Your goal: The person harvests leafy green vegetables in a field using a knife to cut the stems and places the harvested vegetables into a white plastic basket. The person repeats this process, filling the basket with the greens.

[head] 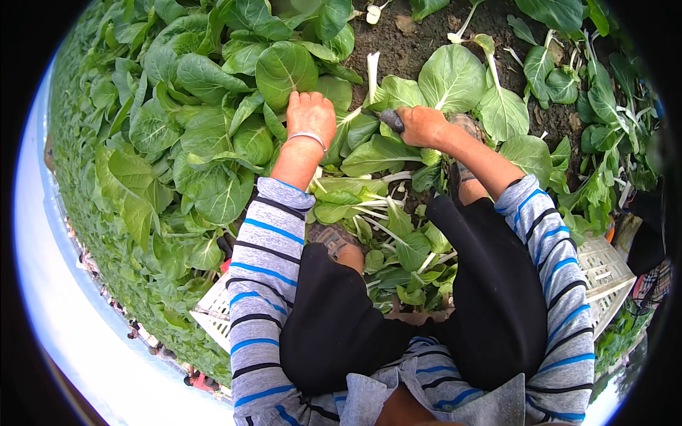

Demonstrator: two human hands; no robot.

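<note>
My left hand [311, 118], with a bangle [307, 136] at the wrist, touches the base of a round green leaf [286, 73] at the edge of the standing leafy greens [208, 133]. Its fingertips are partly hidden among the leaves. My right hand [420, 125] is closed around a dark, rounded object [391, 120], whose kind I cannot tell. Broad loose leaves [452, 77] with pale stalks lie just beyond and below that hand. A cut white stalk [372, 69] stands up between and beyond my hands.
Bare soil [431, 32] shows at the top. Cut leaves [410, 245] lie between my sandalled feet [334, 240]. White plastic crates [602, 277] are at both sides behind me. Dense greens fill the left, and distant people [201, 381] are at the lower left edge.
</note>
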